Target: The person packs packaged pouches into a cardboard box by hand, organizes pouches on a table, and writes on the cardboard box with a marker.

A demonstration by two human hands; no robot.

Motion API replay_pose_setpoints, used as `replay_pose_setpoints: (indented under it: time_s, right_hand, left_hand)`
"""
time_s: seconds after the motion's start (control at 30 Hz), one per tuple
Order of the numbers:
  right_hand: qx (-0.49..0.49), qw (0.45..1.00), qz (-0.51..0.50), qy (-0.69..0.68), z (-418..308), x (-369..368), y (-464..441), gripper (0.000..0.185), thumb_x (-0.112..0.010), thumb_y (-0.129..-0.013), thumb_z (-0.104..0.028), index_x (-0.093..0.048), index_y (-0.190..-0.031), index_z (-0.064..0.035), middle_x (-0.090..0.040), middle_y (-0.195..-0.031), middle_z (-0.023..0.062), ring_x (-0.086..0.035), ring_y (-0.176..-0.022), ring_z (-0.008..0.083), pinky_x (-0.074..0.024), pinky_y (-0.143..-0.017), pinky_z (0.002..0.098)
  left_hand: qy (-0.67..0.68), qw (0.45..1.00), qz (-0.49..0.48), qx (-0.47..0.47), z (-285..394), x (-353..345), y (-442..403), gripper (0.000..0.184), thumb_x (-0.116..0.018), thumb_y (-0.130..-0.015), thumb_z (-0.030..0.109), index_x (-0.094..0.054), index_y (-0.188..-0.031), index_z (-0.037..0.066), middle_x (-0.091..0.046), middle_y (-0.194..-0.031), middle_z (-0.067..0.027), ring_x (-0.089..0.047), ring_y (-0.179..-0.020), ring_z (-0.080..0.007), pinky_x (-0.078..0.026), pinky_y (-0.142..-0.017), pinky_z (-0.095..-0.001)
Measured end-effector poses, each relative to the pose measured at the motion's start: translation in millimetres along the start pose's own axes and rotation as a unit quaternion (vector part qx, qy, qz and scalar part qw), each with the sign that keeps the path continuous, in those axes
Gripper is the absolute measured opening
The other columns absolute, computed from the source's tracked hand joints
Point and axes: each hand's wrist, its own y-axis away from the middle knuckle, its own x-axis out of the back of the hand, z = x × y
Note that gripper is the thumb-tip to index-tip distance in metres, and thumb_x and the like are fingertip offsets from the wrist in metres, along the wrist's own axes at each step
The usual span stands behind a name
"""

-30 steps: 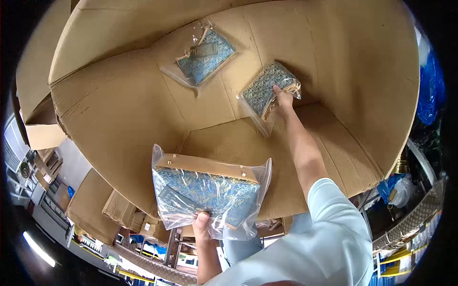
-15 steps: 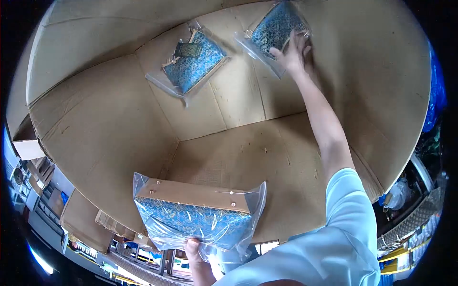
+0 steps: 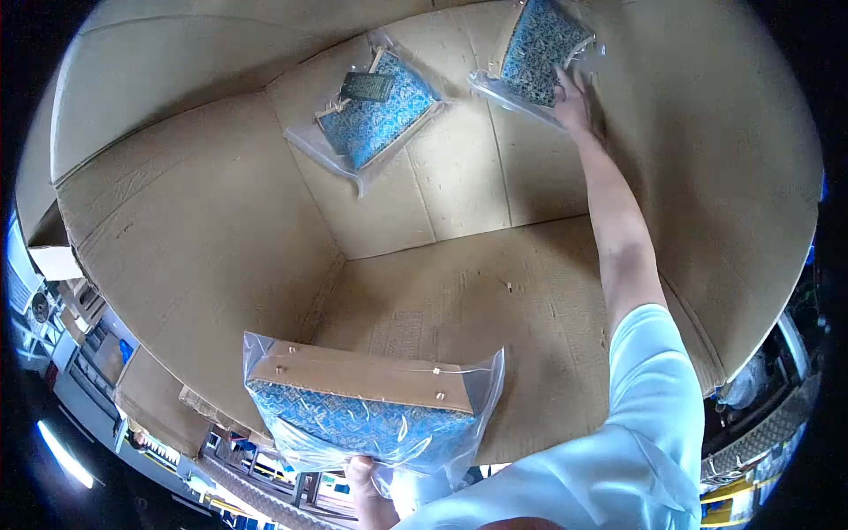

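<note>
Head view: clear-bagged blue bag (image 3: 362, 417) at carton's (image 3: 194, 212) near side, lower edge pinched by left hand (image 3: 360, 477); right hand (image 3: 572, 104) at upper-right pouch (image 3: 543, 53), can't tell if gripping; best handled flat, plastic uncreased; dark tag (image 3: 367, 87) on upper-left pouch (image 3: 382, 124), writing unreadable.
</note>
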Motion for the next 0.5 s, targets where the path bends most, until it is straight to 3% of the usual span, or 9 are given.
replay_pose_setpoints:
  time_s: [0.03,0.1,0.13,0.17,0.23,0.27,0.3,0.4,0.5]
  right_hand:
    - [-0.097,0.993,-0.003,-0.063,-21.1,7.5,-0.2,0.086,-0.064,-0.074,-0.042,-0.017,-0.141,-0.0143,-0.009,-0.146,0.0178,-0.008,-0.134,0.0387,-0.0201,-0.106,0.0456]
    - [-0.200,0.978,-0.051,-0.029,-82.7,28.8,8.0,0.103,-0.064,-0.068,-0.058,-0.003,-0.142,-0.0222,-0.001,-0.147,0.0194,-0.003,-0.135,0.0357,-0.0104,-0.109,0.0455]
    - [-0.178,0.980,-0.061,-0.064,-88.9,18.2,7.5,0.111,-0.065,-0.063,-0.062,0.002,-0.142,-0.0221,0.005,-0.147,0.0168,0.002,-0.135,0.0378,-0.0094,-0.108,0.0499]
    - [-0.178,0.980,-0.060,-0.065,-91.0,14.4,4.6,0.111,-0.065,-0.063,-0.062,0.002,-0.142,-0.0221,0.005,-0.147,0.0168,0.002,-0.135,0.0378,-0.0094,-0.108,0.0499]
    - [-0.213,0.965,-0.122,0.090,-108.4,14.0,4.1,0.108,-0.064,-0.065,-0.061,0.000,-0.142,-0.0228,0.002,-0.147,0.0180,0.000,-0.134,0.0393,-0.0107,-0.108,0.0492]
    - [-0.167,0.978,-0.084,0.090,-101.1,6.8,4.2,0.098,-0.064,-0.071,-0.052,-0.004,-0.142,-0.0225,-0.002,-0.147,0.0165,-0.004,-0.134,0.0412,-0.0136,-0.107,0.0514]
    - [-0.162,0.979,-0.085,0.088,-86.8,-5.5,4.3,0.098,-0.064,-0.071,-0.052,-0.004,-0.142,-0.0225,-0.002,-0.147,0.0165,-0.004,-0.134,0.0412,-0.0136,-0.107,0.0514]
    - [0.050,0.988,-0.062,0.129,-63.1,-17.2,15.8,0.078,-0.061,-0.080,-0.028,-0.013,-0.141,-0.0207,-0.013,-0.146,0.0145,-0.008,-0.133,0.0417,-0.0157,-0.104,0.0568]
    - [-0.014,0.961,-0.103,0.258,-104.7,5.7,25.0,0.075,-0.062,-0.079,-0.029,-0.019,-0.140,-0.0186,-0.015,-0.145,0.0155,-0.010,-0.132,0.0421,-0.0169,-0.102,0.0604]
  left_hand:
    - [-0.005,1.000,0.015,-0.007,-1.3,0.5,0.3,0.079,-0.080,-0.057,0.026,-0.043,-0.121,0.000,-0.055,-0.109,-0.0124,-0.057,-0.093,-0.0270,-0.049,-0.079,-0.0411]
    - [-0.003,1.000,0.010,-0.001,0.6,-0.9,1.9,0.078,-0.080,-0.057,0.026,-0.044,-0.121,0.000,-0.056,-0.108,-0.0122,-0.057,-0.092,-0.0270,-0.049,-0.078,-0.0408]
    - [-0.004,1.000,0.002,0.006,1.0,-1.7,1.0,0.077,-0.080,-0.057,0.025,-0.044,-0.120,0.000,-0.056,-0.107,-0.0120,-0.057,-0.091,-0.0270,-0.050,-0.078,-0.0406]
    - [0.003,1.000,-0.009,-0.005,0.0,-1.1,-1.3,0.075,-0.079,-0.058,0.023,-0.045,-0.120,0.000,-0.057,-0.104,-0.0123,-0.057,-0.092,-0.0269,-0.049,-0.079,-0.0402]
    - [-0.004,1.000,-0.009,-0.014,1.0,-4.1,-0.3,0.074,-0.079,-0.058,0.023,-0.045,-0.119,0.000,-0.057,-0.104,-0.0124,-0.057,-0.092,-0.0269,-0.049,-0.080,-0.0401]
    - [-0.008,1.000,-0.012,-0.023,1.5,-4.0,0.4,0.073,-0.078,-0.058,0.023,-0.046,-0.119,0.000,-0.057,-0.105,-0.0125,-0.057,-0.093,-0.0269,-0.048,-0.081,-0.0400]
    - [-0.001,1.000,-0.015,-0.004,-2.5,7.4,-0.2,0.073,-0.078,-0.058,0.024,-0.045,-0.119,0.001,-0.056,-0.107,-0.0121,-0.056,-0.094,-0.0269,-0.047,-0.082,-0.0400]
    - [0.015,0.997,-0.051,0.052,1.3,5.8,-1.5,0.072,-0.078,-0.058,0.025,-0.047,-0.118,0.001,-0.056,-0.108,-0.0117,-0.055,-0.095,-0.0268,-0.047,-0.082,-0.0401]
    - [0.020,0.996,-0.074,0.042,-2.7,10.5,-3.8,0.070,-0.077,-0.059,0.025,-0.049,-0.116,-0.001,-0.057,-0.108,-0.0130,-0.055,-0.096,-0.0277,-0.047,-0.082,-0.0404]
